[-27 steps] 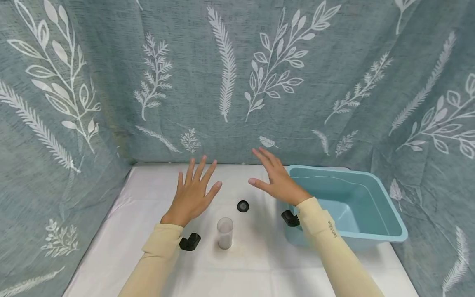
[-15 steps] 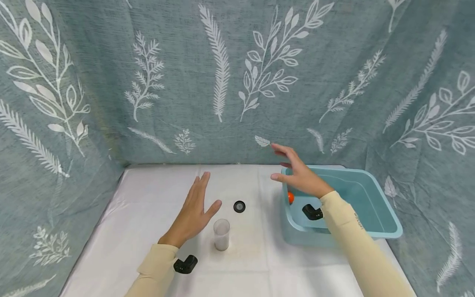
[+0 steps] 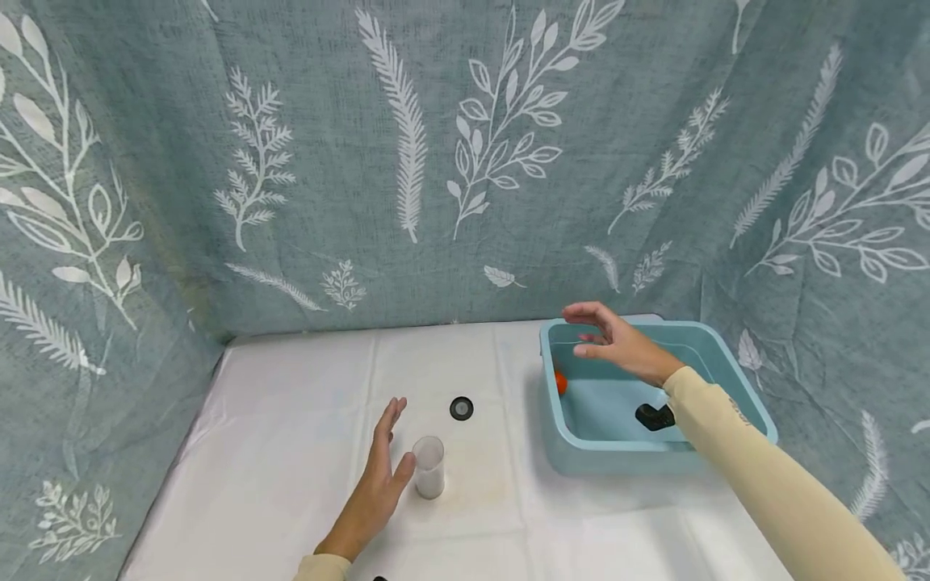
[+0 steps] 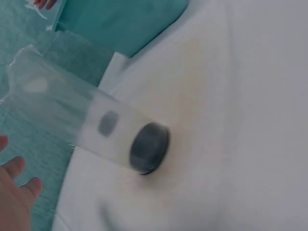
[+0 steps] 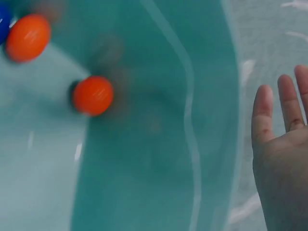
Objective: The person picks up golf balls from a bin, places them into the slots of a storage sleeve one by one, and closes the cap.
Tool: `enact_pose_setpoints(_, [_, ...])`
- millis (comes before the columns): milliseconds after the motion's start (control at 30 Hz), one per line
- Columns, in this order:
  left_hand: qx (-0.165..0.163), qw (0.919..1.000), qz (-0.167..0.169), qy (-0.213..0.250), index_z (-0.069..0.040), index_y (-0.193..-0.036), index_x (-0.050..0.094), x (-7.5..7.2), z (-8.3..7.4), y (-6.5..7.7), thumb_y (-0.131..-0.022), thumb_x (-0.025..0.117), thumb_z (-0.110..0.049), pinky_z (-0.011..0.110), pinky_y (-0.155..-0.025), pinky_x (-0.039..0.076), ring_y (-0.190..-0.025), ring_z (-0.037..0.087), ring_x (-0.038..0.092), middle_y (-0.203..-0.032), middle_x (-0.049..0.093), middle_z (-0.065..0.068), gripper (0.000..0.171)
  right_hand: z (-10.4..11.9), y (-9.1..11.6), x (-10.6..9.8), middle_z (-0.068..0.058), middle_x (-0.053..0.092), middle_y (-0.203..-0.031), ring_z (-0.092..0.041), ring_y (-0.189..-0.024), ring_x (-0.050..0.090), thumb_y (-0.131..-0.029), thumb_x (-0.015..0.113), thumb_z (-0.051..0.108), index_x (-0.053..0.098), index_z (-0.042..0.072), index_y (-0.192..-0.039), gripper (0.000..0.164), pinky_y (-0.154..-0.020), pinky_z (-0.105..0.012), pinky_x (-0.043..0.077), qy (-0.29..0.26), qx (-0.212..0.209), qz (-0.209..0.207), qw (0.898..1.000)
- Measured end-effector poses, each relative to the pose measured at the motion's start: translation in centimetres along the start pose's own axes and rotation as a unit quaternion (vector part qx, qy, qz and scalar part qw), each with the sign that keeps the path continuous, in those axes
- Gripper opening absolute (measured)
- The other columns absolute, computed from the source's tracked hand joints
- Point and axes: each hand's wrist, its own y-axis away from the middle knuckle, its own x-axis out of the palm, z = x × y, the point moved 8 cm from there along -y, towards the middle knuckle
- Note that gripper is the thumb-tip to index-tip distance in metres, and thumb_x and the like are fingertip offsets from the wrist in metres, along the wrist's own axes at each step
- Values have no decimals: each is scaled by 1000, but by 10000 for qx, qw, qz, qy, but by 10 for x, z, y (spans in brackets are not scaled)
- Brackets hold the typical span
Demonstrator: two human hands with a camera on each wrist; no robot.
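My left hand (image 3: 378, 476) is beside the clear upright tube (image 3: 430, 476) on the white table, fingers straight, thumb overlapping its rim in the head view. In the left wrist view the tube (image 4: 86, 110) shows a dark round end (image 4: 149, 147), and the hand's fingers (image 4: 15, 166) are apart from it. A small black disc (image 3: 461, 408) lies flat behind the tube. Over the blue plastic tub (image 3: 563, 452) hovers my right hand (image 3: 625, 347), fingers loosely bent and holding nothing. Inside the tub, the right wrist view shows orange balls (image 5: 94, 95) and part of a blue ball (image 5: 4, 23).
A white cloth (image 3: 291, 420) covers the table. Grey-green patterned curtain (image 3: 327, 161) encloses the back and both sides. The tub stands at the table's right, its rim raised well above the cloth.
My right hand has moved right, from beside the tub's left rim to over its inside. My left hand has drawn back toward the near edge and turned sideways beside the tube.
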Motion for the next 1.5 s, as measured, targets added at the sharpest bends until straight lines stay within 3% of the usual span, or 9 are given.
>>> enact_pose_setpoints(67, [33,9998,-128,142,-25,-162,-1,2,3,7,-107,47,-17,12,-117,9,-153,20,8,-168,12,1,73,-12,1,-5,-10,33,-158,-27,-147,28,-98,68,16,37,13,-151,61,-120,-52,26,43,156,59,9999])
enact_pose_setpoints(233, [-122,9984,-484,278,-20,-162,0,9,14,24,-104,49,-7,12,-117,12,-150,32,14,-166,17,13,77,-38,1,-12,-9,34,-157,-35,-147,27,-101,64,14,37,15,-152,58,-115,-52,35,128,476,315,9983])
enact_pose_setpoints(367, [-474,9969,-582,244,-16,-162,1,15,22,32,-103,47,-3,46,-123,14,-147,41,17,-164,20,19,76,-62,1,-12,-8,35,-158,-40,-147,27,-100,65,18,38,18,-153,60,-111,-53,38,263,786,462,9955])
enact_pose_setpoints(467, [-633,9959,-594,261,-6,-160,1,19,24,36,-103,46,-1,76,-109,13,-144,49,17,-161,20,25,73,-80,3,-10,-9,36,-157,-40,-146,29,-99,67,22,40,18,-153,60,-112,-54,37,388,912,429,9942])
enact_pose_setpoints(633, [-809,9928,-839,277,3,-156,5,24,30,43,-101,47,-1,86,-99,16,-137,53,23,-154,26,34,69,-106,10,3,-10,36,-158,-38,-145,30,-99,67,25,40,17,-154,61,-113,-54,36,356,1049,574,9922])
enact_pose_setpoints(800, [-785,9913,-1053,55,-1,-157,9,29,37,46,-97,57,-4,83,-100,23,-137,46,30,-152,32,31,77,-122,14,7,-10,34,-159,-37,-146,29,-101,64,19,39,17,-154,59,-114,-56,35,231,1208,626,9904])
enact_pose_setpoints(967, [-1037,9834,-1430,-408,-10,-160,11,31,43,49,-87,78,-11,68,-106,35,-137,37,39,-152,39,19,99,-129,10,6,-10,33,-160,-37,-145,31,-102,63,22,36,17,-156,61,-115,-58,31,438,1318,843,9867])
enact_pose_setpoints(1200, [-1584,9745,-1540,-404,-8,-157,18,26,45,49,-81,86,-14,57,-106,43,-130,2,47,-147,49,12,102,-143,7,6,-13,35,-159,-38,-142,38,-99,67,20,39,13,-154,63,-113,-55,38,564,1340,903,9853])
enact_pose_setpoints(1500, [-1509,9751,-1556,-472,-8,-154,29,19,39,45,-79,88,-14,30,-102,50,-124,4,55,-139,58,3,96,-155,5,25,-21,38,-154,-40,-132,48,-98,68,21,42,7,-151,60,-101,-41,51,532,1227,982,9861])
